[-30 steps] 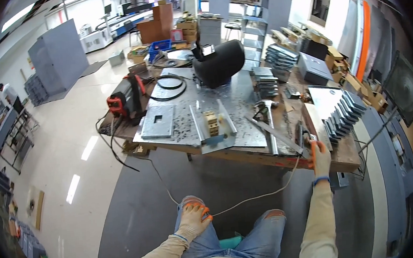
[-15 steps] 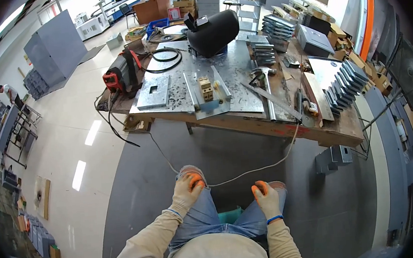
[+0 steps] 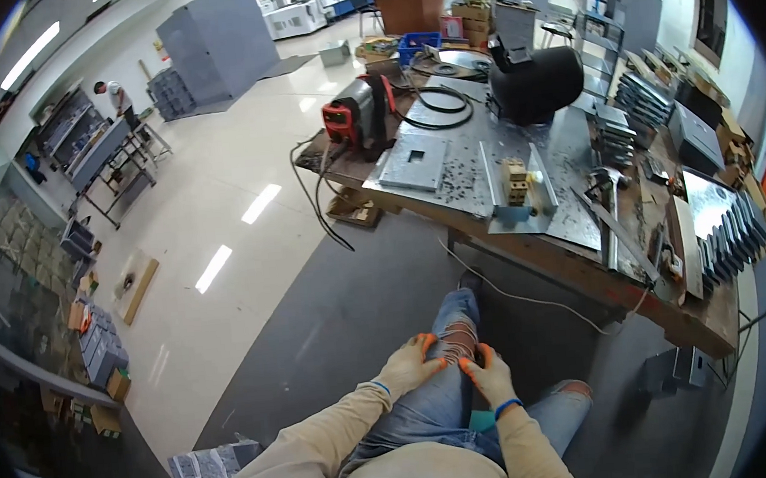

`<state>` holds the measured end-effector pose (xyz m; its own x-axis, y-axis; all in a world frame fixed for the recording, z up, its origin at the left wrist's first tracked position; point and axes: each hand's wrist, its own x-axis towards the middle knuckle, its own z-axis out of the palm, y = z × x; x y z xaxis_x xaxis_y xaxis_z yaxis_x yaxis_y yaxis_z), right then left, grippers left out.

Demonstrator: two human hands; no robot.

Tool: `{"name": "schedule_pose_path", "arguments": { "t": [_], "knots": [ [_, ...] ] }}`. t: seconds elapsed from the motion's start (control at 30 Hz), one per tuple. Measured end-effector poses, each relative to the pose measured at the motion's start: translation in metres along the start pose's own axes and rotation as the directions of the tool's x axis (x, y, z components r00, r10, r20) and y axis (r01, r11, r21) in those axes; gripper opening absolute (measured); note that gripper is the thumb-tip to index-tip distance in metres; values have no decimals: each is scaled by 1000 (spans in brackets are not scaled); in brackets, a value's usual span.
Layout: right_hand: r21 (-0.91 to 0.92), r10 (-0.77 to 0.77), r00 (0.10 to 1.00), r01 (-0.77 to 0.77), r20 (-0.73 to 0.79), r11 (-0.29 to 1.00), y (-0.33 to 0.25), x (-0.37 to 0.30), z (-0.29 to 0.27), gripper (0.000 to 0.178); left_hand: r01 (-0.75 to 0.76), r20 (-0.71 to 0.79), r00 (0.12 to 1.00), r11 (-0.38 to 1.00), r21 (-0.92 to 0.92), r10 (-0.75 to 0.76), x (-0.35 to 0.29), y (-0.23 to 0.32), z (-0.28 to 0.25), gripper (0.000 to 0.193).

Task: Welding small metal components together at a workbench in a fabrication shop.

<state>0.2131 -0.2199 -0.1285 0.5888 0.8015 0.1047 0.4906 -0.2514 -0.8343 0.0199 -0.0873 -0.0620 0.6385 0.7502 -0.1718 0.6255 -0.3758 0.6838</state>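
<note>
I am seated, in ripped blue jeans (image 3: 416,412), with a pale glove with orange fingers on each hand. My left hand (image 3: 410,366) lies at the left side of my left knee, its fingers curled against the torn denim. Across the knee, my right hand (image 3: 489,377) presses its thumb and fingers on the other side of the tear. Both hands look closed on the cloth, though their exact grip is small in view. My left leg reaches forward, with a dark shoe (image 3: 470,280) near the workbench.
The workbench (image 3: 549,265) ahead carries a metal bracket (image 3: 522,192) with a brass-coloured block, a hammer (image 3: 609,185), a black welding helmet (image 3: 536,84) and a red-and-grey welding machine (image 3: 358,114). A pale cable (image 3: 534,299) hangs below its edge. Another person (image 3: 116,100) stands far left.
My view has turned left, so the bench appears farther right. My hands, earlier apart by each knee, have come together at the left knee. My left leg has stretched forward.
</note>
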Motion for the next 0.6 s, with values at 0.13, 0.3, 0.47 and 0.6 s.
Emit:
{"name": "schedule_pose_path", "arguments": {
  "t": [0.13, 0.3, 0.47, 0.6],
  "knots": [
    [209, 254, 952, -287, 172, 935, -4, 5, -6, 22, 80, 116, 991, 995, -59, -73, 22, 4, -10, 50],
    [292, 443, 822, -549, 359, 783, -12, 12, -26, 16, 106, 235, 970, 977, -184, -61, 35, -8, -35, 28],
    [243, 251, 961, -273, 119, 931, -5, 6, -8, 22, 22, 108, 994, 960, -279, 9, 26, 4, -27, 26],
    [161, 319, 945, -328, 77, 931, -12, 10, 7, 24, 20, 57, 998, 904, -427, 5, 22, -2, -20, 24]
  ]
}}
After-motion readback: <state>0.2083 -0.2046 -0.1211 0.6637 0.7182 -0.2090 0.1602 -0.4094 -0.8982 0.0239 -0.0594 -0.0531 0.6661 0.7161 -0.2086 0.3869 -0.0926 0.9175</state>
